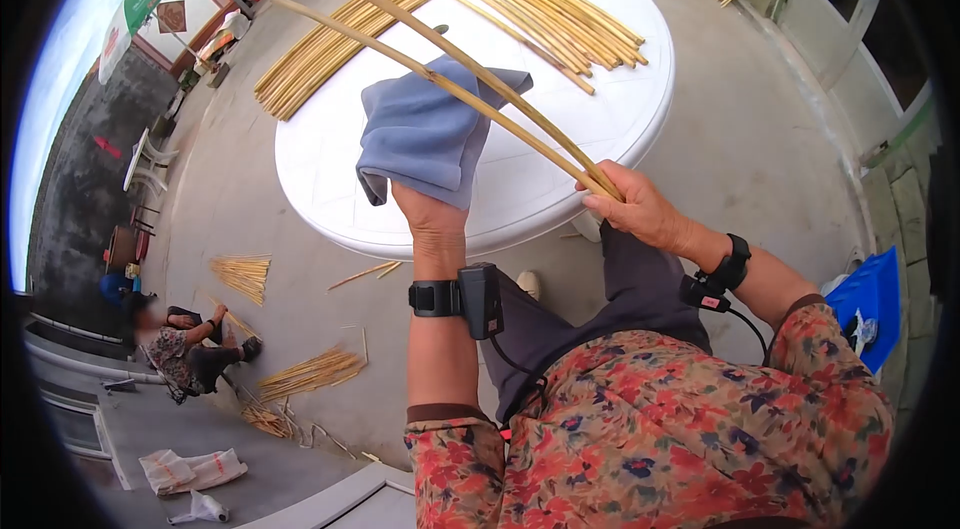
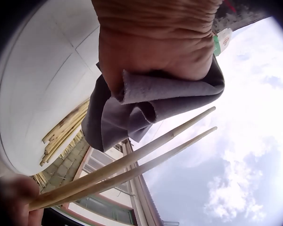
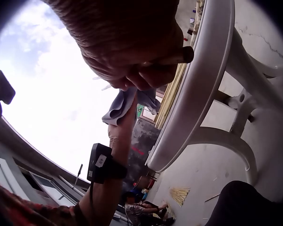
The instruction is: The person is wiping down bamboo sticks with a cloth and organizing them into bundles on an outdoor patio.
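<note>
My left hand (image 1: 430,209) holds a grey-blue cloth (image 1: 418,134) over the white table, and the cloth's folds hide its fingers. In the left wrist view, the cloth (image 2: 179,96) wraps round the front of that hand. My right hand (image 1: 642,204) grips two long yellow cane sticks (image 1: 360,39) together by their near ends. From there the sticks spread slightly and slant up to the left, crossing over the cloth in the head view. One dark cut end (image 3: 186,54) pokes out of the right fist in the right wrist view.
On the round white table (image 1: 330,199) lie a left bundle of canes (image 1: 340,39) and a looser right bundle (image 1: 560,19). Further stalks (image 1: 315,374) lie on the ground at left, near a seated person (image 1: 180,349). A blue plastic object (image 1: 868,304) stands at right.
</note>
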`<state>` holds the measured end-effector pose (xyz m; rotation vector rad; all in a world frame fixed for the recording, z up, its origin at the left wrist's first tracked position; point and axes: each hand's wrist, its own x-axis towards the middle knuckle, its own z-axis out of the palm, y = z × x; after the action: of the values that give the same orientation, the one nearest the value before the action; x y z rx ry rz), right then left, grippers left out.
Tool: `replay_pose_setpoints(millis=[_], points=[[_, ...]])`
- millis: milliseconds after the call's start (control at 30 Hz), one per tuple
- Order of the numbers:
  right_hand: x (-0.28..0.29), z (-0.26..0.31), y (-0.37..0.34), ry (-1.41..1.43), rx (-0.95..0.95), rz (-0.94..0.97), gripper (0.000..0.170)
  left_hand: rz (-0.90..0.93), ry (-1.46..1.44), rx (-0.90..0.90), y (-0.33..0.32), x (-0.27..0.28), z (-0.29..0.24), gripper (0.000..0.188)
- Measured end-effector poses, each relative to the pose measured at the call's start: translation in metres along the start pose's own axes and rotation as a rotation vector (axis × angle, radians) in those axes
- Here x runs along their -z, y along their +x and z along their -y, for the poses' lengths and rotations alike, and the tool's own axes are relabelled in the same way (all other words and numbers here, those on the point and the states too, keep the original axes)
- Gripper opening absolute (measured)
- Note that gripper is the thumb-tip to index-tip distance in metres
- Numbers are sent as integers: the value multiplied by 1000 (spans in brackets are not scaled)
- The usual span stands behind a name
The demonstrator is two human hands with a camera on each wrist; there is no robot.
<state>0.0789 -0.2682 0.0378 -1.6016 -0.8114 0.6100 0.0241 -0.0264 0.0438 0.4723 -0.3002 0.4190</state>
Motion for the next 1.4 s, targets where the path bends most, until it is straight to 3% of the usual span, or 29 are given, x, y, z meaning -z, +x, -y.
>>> replay_pose_setpoints(millis=[33,67,133,267,333,367,400,467,533,567,633,667,700,767,800,867,900,967,1000,1067,1100,1133,1200,1233,1300,1333,1400], points=[[1,2,-1,0,19,-21,24,-137,88,28,2,-9,8,43],[3,1,0,-3,19,-27,24,-132,84,32,-1,-1,16,43],[9,-5,-1,-14,15,-37,24,-308,474,244,-13,17,28,38],[16,-26,-6,-7,-33,6,24,-293,588,443,-43,13,4,33],[16,-30,-5,-79,-1,66,25,-214,897,619,-52,-6,-13,29],[16,-29,-4,-75,2,63,25,-215,1025,472,-57,-9,-19,26],[16,-25,-2,-174,22,84,25,-214,1031,476,-58,-12,-28,26],[15,-20,2,-267,47,101,25,-155,1241,-2,-58,-19,-51,26],[15,-15,10,-380,109,209,24,62,1818,-394,-54,-41,-65,33],[15,-9,13,-375,113,212,24,207,2085,-492,-51,-58,-67,46],[17,6,20,-637,192,325,22,350,2417,-358,-53,-73,-72,55],[20,11,24,-637,192,326,22,399,2526,-284,-53,-73,-75,56],[22,17,29,-785,329,292,20,400,2526,-287,-57,-70,-80,56],[32,26,40,-1040,612,234,16,164,2597,337,-71,-57,-94,46],[37,31,45,-1042,614,236,16,160,2596,334,-79,-51,-98,46],[43,43,56,-1265,803,221,12,17,2433,640,-98,-42,-107,36],[46,50,62,-1281,923,179,13,12,2432,639,-105,-41,-111,36],[57,60,78,-1320,1007,137,15,-139,2164,743,-120,-41,-115,28],[60,61,88,-1297,1035,110,16,-139,2163,743,-128,-39,-115,28],[60,64,97,-1351,981,78,18,-64,2159,347,-143,-37,-114,27],[57,67,101,-1404,928,50,22,-59,2138,288,-151,-35,-109,22],[51,68,104,-1404,932,57,22,-68,2135,286,-158,-32,-107,22],[36,71,109,-1422,1201,-366,35,-189,2110,299,-165,-25,-106,16],[30,77,105,-1321,1176,-380,50,-197,2109,299,-170,-19,-108,16],[10,71,101,-1170,1132,-353,49,-500,1815,350,-177,-10,-113,15],[1,63,99,-1022,1076,-332,48,-500,1816,349,-177,-10,-110,15],[-14,54,93,-731,723,-27,21,-576,1474,306,-173,-18,-97,17]])
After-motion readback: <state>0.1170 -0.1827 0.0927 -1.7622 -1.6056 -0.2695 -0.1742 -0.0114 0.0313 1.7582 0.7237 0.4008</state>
